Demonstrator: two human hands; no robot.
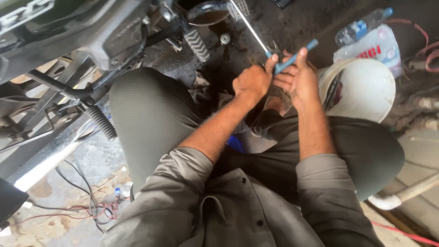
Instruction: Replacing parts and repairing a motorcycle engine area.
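Note:
I am crouched beside a motorcycle, and both hands meet in front of my knees. My right hand (302, 82) grips the blue-handled pliers (295, 56), handles pointing up and right. My left hand (251, 82) is closed next to it, its thumb on the pliers near the jaws (275, 47). A thin shiny metal rod (251, 28) runs from the pliers' jaws up toward the motorcycle. Whether the left hand also holds a small part is hidden.
The motorcycle's frame and ribbed footpegs (196, 44) (102, 122) fill the left. A white bucket lid (366, 89), a plastic bottle (361, 28) and a white packet lie at the right. Loose wires (87, 206) trail on the floor at lower left; a white pipe (402, 194) sits lower right.

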